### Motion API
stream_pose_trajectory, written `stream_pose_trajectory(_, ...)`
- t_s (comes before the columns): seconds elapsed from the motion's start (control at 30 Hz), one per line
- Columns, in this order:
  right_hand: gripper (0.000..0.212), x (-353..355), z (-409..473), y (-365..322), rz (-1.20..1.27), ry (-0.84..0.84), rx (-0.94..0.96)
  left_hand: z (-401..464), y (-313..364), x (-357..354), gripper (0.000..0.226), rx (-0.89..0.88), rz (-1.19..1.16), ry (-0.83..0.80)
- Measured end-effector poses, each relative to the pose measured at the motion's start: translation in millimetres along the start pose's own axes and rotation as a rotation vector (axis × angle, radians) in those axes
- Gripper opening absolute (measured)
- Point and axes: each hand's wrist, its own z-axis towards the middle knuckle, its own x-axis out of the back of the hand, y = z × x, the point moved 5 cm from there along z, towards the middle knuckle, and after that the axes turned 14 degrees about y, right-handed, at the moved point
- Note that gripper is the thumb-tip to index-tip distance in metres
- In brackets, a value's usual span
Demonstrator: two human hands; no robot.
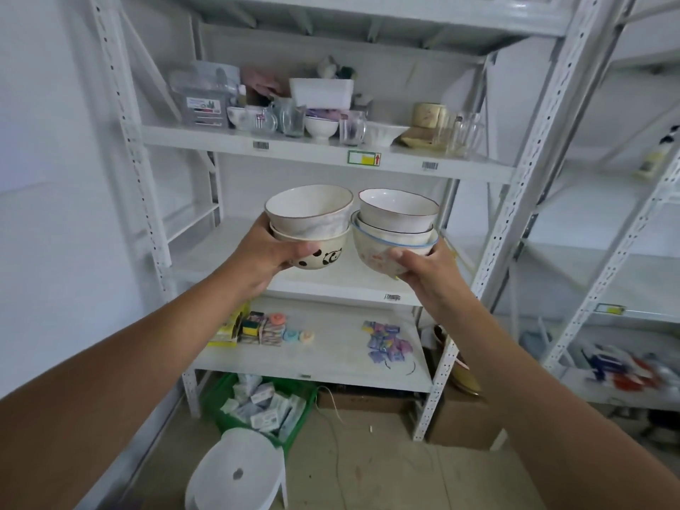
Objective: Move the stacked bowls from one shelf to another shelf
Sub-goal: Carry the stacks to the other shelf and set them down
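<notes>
My left hand (270, 254) grips a stack of two bowls (311, 222); the lower one bears black panda marks, the upper is plain white. My right hand (419, 268) holds a second stack of three bowls (395, 224), the bottom one with a blue rim and pink pattern. Both stacks are held side by side in the air, in front of the middle shelf (353, 285) of the white metal rack.
The upper shelf (323, 152) is crowded with cups, glasses, bowls and a white box. The lower shelf (331, 355) holds sponges and small packets. On the floor are a green crate (257, 403) and a white stool (235, 473). Another rack stands right.
</notes>
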Motion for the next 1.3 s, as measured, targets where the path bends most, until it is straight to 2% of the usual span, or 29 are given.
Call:
stream_pose_trajectory(0.13, 0.092, 3, 30, 13, 0.004, 0.02, -0.003, 41, -23, -4, 0.102, 0.016, 0.009, -0.041)
stream_pose_trajectory(0.27, 0.076, 13, 65, 24, -0.015, 0.037, 0.015, 83, -42, -10, 0.105, 0.031, 0.018, -0.044)
stream_pose_trajectory(0.57, 0.067, 41, 172, 61, -0.011, -0.007, 0.031, 178, -98, -39, 0.113, 0.042, 0.053, -0.023)
stream_pose_trajectory(0.67, 0.073, 51, 214, 73, 0.003, -0.027, 0.021, 207, -111, -51, 0.119, 0.031, 0.065, 0.004)
stream_pose_trajectory(0.8, 0.08, 58, 263, 93, 0.039, -0.066, -0.005, 243, -128, -60, 0.113, 0.015, 0.078, 0.018)
stream_pose_trajectory(1.03, 0.088, 61, 329, 148, 0.005, -0.069, -0.059, 295, -164, -54, 0.116, 0.055, 0.111, 0.153)
stream_pose_trajectory(1.2, 0.09, 56, 363, 191, -0.047, -0.031, -0.05, 332, -199, -41, 0.111, 0.057, 0.135, 0.196)
stream_pose_trajectory(1.3, 0.082, 52, 383, 219, -0.074, -0.017, -0.052, 354, -225, -32, 0.105, 0.047, 0.119, 0.222)
